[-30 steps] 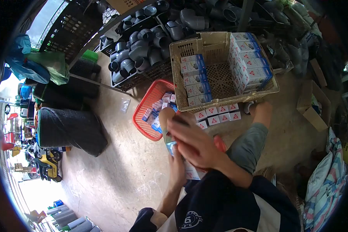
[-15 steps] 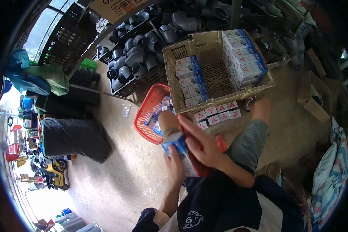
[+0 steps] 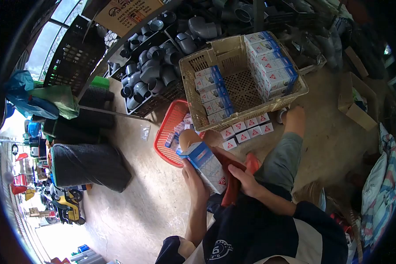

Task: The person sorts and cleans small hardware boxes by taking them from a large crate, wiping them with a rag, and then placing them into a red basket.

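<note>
I see a stack of small blue-and-white boxes [image 3: 205, 166] held low in front of me, over my lap and just below the red basket [image 3: 168, 132]. My left hand [image 3: 192, 180] has its grip clenched on the stack from underneath, fingers wrapped up its near side. My right hand [image 3: 246, 180] sits just right of the stack, fingers curled against a red cloth-like thing [image 3: 231, 185] beside the boxes; I cannot tell whether that grip truly holds anything. Beyond the stack, a row of white boxes [image 3: 247, 127] lies on the concrete floor [image 3: 141, 198], touching the front of the beige crate [image 3: 198, 83], which holds more boxes along both walls. Grey pipe elbows [image 3: 152, 66] fill the black trays behind
</note>
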